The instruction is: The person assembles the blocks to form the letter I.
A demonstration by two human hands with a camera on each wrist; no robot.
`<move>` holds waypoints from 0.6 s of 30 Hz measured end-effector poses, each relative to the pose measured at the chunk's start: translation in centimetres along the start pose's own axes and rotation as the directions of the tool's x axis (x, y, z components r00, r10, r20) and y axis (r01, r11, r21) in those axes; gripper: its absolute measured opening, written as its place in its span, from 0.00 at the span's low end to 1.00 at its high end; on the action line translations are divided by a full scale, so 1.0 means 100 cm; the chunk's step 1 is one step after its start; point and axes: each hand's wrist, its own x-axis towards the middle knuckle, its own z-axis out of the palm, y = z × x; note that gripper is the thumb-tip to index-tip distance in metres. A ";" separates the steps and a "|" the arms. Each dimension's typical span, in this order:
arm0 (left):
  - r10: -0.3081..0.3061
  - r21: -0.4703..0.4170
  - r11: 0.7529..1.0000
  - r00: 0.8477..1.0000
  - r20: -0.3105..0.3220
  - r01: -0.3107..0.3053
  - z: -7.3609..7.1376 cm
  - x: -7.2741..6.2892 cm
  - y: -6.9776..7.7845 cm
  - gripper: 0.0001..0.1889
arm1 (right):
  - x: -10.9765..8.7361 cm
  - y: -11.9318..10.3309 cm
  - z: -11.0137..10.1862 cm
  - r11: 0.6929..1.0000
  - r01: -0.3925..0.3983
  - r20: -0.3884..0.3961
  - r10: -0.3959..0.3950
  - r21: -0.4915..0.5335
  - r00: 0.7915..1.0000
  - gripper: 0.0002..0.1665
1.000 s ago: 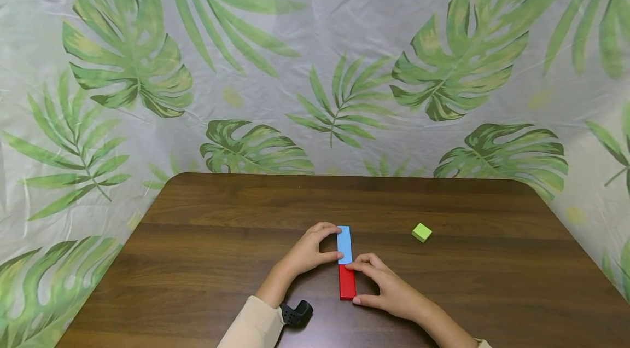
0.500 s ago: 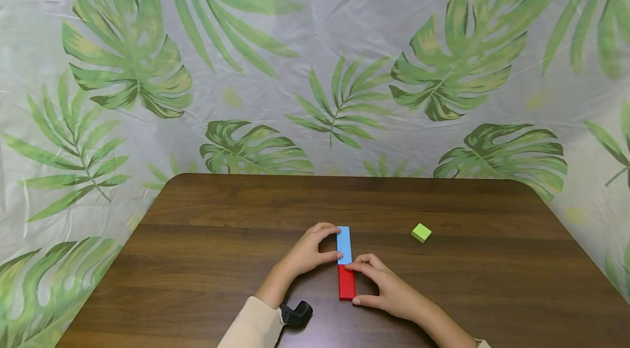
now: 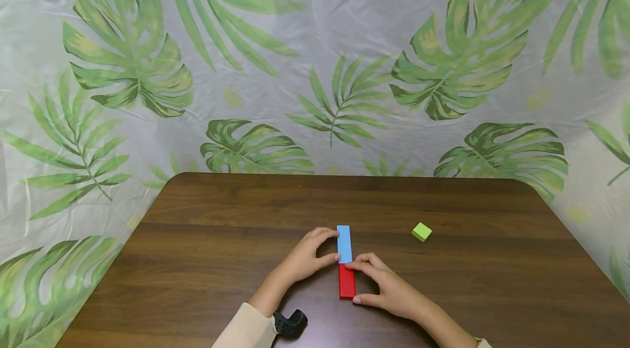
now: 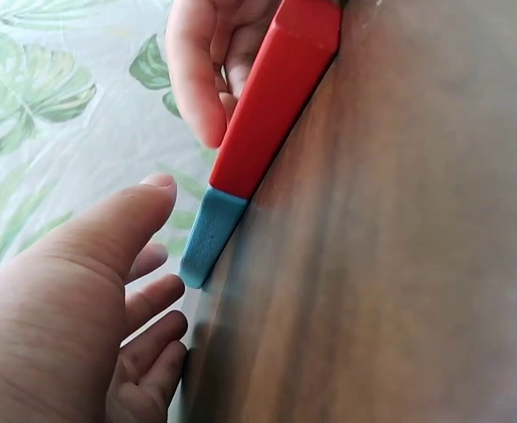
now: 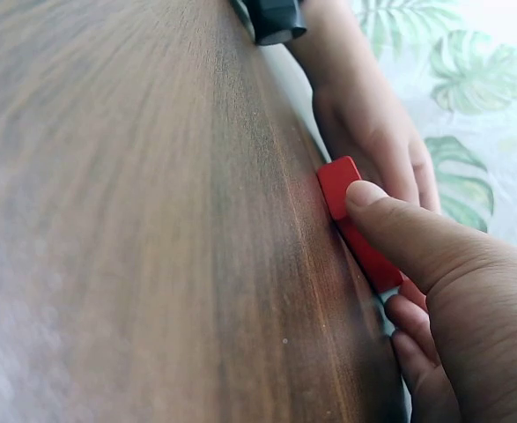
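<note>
Red block [image 3: 346, 282] (against blue block [image 3: 344, 244])

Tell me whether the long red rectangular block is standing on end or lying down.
Lying down: the long red rectangular block stretches lengthwise along the brown wood-grain table, its end meeting the light blue rectangular block.
</note>
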 end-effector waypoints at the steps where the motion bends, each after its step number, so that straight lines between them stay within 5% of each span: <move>1: -0.001 0.003 1.000 1.000 0.006 0.001 0.000 -0.002 0.001 0.27 | 0.000 0.000 0.000 1.000 0.000 0.000 0.000 0.002 1.000 0.31; 18: 0.007 0.037 0.999 0.998 0.066 -0.010 0.002 -0.009 0.008 0.36 | 0.000 -0.001 -0.001 1.000 -0.008 0.013 0.007 0.006 1.000 0.32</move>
